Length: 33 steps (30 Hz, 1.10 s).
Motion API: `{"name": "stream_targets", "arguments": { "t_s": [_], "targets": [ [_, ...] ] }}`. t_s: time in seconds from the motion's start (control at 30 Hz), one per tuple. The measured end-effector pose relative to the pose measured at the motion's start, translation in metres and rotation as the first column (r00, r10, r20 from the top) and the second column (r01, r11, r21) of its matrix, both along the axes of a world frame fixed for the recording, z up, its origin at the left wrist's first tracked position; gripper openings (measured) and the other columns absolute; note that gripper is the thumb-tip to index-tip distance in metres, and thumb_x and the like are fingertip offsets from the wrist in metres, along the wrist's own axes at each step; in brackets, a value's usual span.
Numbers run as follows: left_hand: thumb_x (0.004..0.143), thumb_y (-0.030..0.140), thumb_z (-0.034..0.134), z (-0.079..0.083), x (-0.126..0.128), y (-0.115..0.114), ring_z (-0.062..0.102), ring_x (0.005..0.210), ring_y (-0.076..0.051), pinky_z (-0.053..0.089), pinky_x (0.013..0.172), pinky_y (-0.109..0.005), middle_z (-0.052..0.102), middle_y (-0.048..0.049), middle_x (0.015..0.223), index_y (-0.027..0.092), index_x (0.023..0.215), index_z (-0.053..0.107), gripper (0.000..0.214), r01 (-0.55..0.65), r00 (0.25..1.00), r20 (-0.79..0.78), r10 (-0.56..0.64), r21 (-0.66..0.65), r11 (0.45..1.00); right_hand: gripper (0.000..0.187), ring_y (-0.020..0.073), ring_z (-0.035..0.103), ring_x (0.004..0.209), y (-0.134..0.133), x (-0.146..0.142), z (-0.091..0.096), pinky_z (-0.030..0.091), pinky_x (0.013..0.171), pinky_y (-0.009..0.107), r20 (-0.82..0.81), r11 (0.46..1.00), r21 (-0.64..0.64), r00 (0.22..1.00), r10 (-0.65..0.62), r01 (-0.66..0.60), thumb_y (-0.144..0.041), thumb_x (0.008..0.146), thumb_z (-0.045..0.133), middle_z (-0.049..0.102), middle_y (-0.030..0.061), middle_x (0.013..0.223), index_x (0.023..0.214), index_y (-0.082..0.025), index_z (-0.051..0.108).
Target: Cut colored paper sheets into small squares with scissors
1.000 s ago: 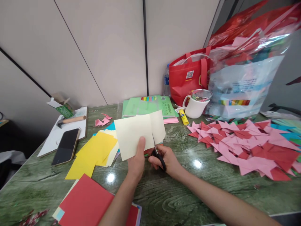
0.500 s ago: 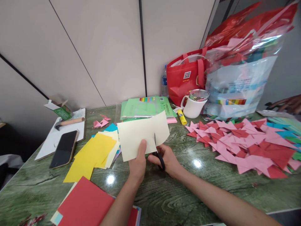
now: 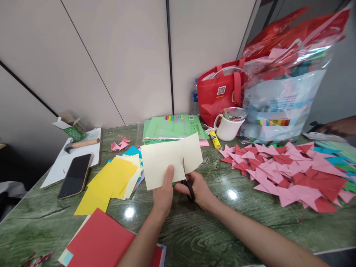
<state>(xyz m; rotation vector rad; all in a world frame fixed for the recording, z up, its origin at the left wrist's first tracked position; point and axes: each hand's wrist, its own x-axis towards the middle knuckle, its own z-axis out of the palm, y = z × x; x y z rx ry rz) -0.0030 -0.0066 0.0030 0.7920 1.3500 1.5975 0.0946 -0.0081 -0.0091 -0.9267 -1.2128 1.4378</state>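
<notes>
My left hand pinches the lower edge of a cream sheet of paper, thumb on its front, and holds it up over the green table. My right hand grips black-handled scissors. Their blades are part-way up a cut in the sheet, right of my left thumb. The flap to the right of the cut leans slightly outward.
Yellow, cream and blue sheets lie to the left, a red stack in front. A phone and hammer rest on white board. Folded pink and red pieces fill the right. Mug, glue stick, bags behind. Another person's hand at the right edge.
The scissors have cut a little further up the cream sheet, and the right flap has swung outward. Another person's hand has come in at the far right.
</notes>
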Motion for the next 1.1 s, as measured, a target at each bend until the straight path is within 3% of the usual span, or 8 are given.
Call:
{"name": "stream_targets", "arguments": {
  "t_s": [0.23,0.43,1.1],
  "targets": [
    [0.066,0.041,0.062,-0.0003,-0.0009,-0.0004,0.046,0.112,-0.019,0.031,0.098,-0.032,0.049,-0.0080,0.124,0.019,0.112,0.052,0.052,0.013,1.000,-0.020,-0.013,0.006,1.000,0.048,0.0170,0.054,0.065,0.0002,-0.0007,-0.0003,0.043,0.060,0.027,-0.029,1.000,-0.004,0.999,0.020,-0.020,-0.044,0.052,0.073,0.062,0.0031,0.073,0.086,-0.014,0.056],
    [0.064,0.040,0.063,-0.0006,-0.0003,-0.0008,0.045,0.113,-0.019,0.030,0.099,-0.031,0.048,-0.0069,0.125,0.020,0.113,0.052,0.053,-0.004,1.000,-0.013,0.004,0.016,1.000,0.047,0.0123,0.049,0.053,0.0001,-0.0014,0.0001,0.039,0.049,0.023,0.001,1.000,-0.016,1.000,0.006,-0.006,-0.047,0.051,0.072,0.060,0.0015,0.065,0.081,-0.014,0.057],
    [0.065,0.042,0.062,0.0005,-0.0009,-0.0007,0.049,0.108,-0.019,0.035,0.095,-0.032,0.053,-0.0069,0.119,0.020,0.109,0.054,0.049,0.011,1.000,-0.016,-0.012,-0.012,1.000,0.034,0.0071,0.039,0.045,-0.0001,-0.0002,0.0007,0.033,0.043,0.019,-0.075,0.997,-0.069,0.997,0.029,-0.034,-0.036,0.052,0.074,0.051,-0.0032,0.054,0.070,-0.013,0.055]
  ]
}}
